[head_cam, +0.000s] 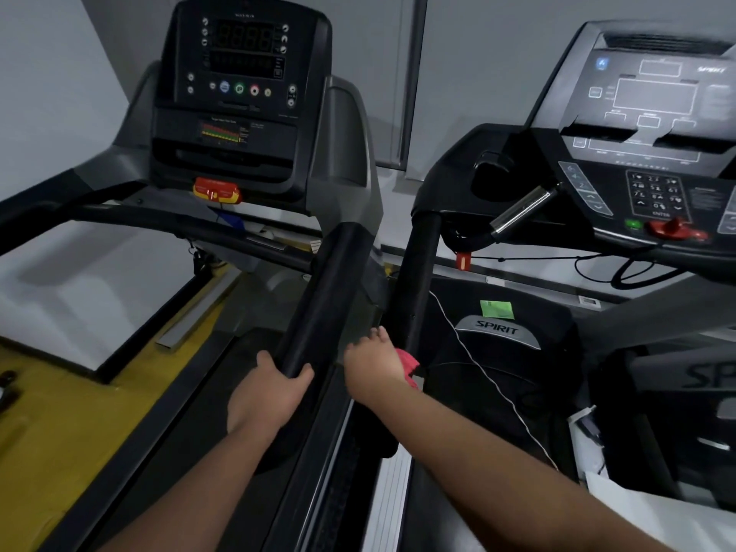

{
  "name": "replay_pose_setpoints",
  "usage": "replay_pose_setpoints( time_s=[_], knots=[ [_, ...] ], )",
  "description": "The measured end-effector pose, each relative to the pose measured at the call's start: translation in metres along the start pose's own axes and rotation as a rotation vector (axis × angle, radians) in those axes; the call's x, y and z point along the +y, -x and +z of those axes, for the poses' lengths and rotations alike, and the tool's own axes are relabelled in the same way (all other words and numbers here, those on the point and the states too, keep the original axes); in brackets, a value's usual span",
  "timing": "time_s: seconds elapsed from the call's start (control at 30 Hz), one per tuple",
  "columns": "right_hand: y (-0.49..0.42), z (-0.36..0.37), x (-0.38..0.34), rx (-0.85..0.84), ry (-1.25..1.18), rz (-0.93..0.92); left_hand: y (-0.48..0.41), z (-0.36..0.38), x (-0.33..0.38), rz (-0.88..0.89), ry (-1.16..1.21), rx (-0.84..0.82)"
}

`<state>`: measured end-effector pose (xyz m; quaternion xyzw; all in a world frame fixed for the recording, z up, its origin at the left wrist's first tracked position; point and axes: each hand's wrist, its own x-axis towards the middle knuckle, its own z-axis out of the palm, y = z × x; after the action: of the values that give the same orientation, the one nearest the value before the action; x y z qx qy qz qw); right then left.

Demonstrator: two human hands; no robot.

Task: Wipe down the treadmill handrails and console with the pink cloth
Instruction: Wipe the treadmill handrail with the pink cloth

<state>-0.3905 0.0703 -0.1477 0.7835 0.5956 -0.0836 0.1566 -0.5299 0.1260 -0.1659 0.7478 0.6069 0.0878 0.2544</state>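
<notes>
Yellow floor (47, 412) at 8 o'clock of frame, grey wall above it. Left treadmill console (243, 73) at 11 o'clock, dark display, row of coloured buttons under it. Red-yellow safety key (217, 191) sits at 6 o'clock of that console.

Black padded handrail (322, 296) of the left treadmill runs from frame centre down toward 7 o'clock. Left hand (271, 392) grips its lower part, fingers wrapped over the rail's 9 o'clock side, thumb on the 3 o'clock side.

Right hand (372, 362) just at 3 o'clock of the left hand, small gap between them, back of hand to camera. It holds the pink cloth (408, 362), bunched, sticking out at the hand's 3 o'clock edge, against the second handrail (420, 280), the black one belonging to the right treadmill. Most of the fingers are hidden, exact grip cannot be told.

White cord (490, 376) hangs diagonally at 3 o'clock of the cloth. Green sticker (496, 309) directly at 12 o'clock of the SPIRIT badge (498, 330). Right console (653, 113) at 2 o'clock of frame, grey panel, keypad below, red stop knob (675, 229) at its 6 o'clock edge.
</notes>
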Motion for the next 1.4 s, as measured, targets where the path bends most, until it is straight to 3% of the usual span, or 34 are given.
replay_pose_setpoints(
  time_s=[0.1, 0.17, 0.3, 0.37, 0.47, 0.6, 0.7, 0.77, 0.83, 0.93, 1.03, 1.1, 1.27, 1.33, 1.4],
  knots=[
    [-0.003, 0.001, -0.011, -0.055, 0.13, -0.058, 0.0, -0.001, -0.001, -0.005, 0.005, -0.013],
    [0.011, 0.007, -0.01, 0.014, 0.109, -0.127, -0.001, 0.0, -0.003, -0.011, 0.012, -0.015],
    [0.037, 0.034, 0.014, 0.311, -0.258, -0.311, -0.002, 0.001, -0.003, -0.019, 0.005, 0.0],
    [0.04, 0.048, 0.029, 0.381, -0.384, -0.353, -0.002, 0.001, -0.003, -0.019, 0.005, 0.004],
    [0.029, 0.045, 0.034, 0.326, -0.382, -0.308, 0.0, 0.001, -0.001, -0.019, 0.0, 0.006],
    [0.005, 0.01, 0.018, 0.159, -0.157, -0.144, 0.0, -0.001, 0.001, -0.021, -0.018, 0.014],
    [0.0, -0.001, 0.004, 0.033, 0.076, -0.152, 0.001, -0.001, 0.001, -0.016, -0.015, 0.001],
    [0.008, 0.005, -0.004, 0.056, 0.129, -0.189, 0.002, -0.001, 0.0, -0.017, -0.013, -0.002],
    [0.02, 0.017, -0.003, 0.143, 0.039, -0.242, 0.003, -0.001, -0.001, -0.017, -0.02, 0.008],
    [0.031, 0.037, 0.021, 0.363, -0.297, -0.366, 0.004, 0.0, -0.002, -0.015, -0.02, 0.013],
    [0.029, 0.047, 0.043, 0.374, -0.442, -0.386, 0.004, 0.0, -0.001, -0.012, -0.022, 0.016],
    [0.02, 0.038, 0.042, 0.328, -0.367, -0.35, 0.003, 0.0, -0.001, -0.013, -0.033, 0.024],
    [0.004, -0.001, 0.007, 0.02, 0.062, -0.185, 0.004, 0.001, -0.001, -0.005, -0.044, 0.019],
    [0.008, 0.003, -0.011, 0.012, 0.192, -0.197, 0.006, 0.0, -0.002, -0.003, -0.054, 0.02],
    [0.022, 0.011, -0.02, 0.051, 0.17, -0.246, 0.006, 0.0, -0.003, -0.004, -0.055, 0.015]
  ],
)
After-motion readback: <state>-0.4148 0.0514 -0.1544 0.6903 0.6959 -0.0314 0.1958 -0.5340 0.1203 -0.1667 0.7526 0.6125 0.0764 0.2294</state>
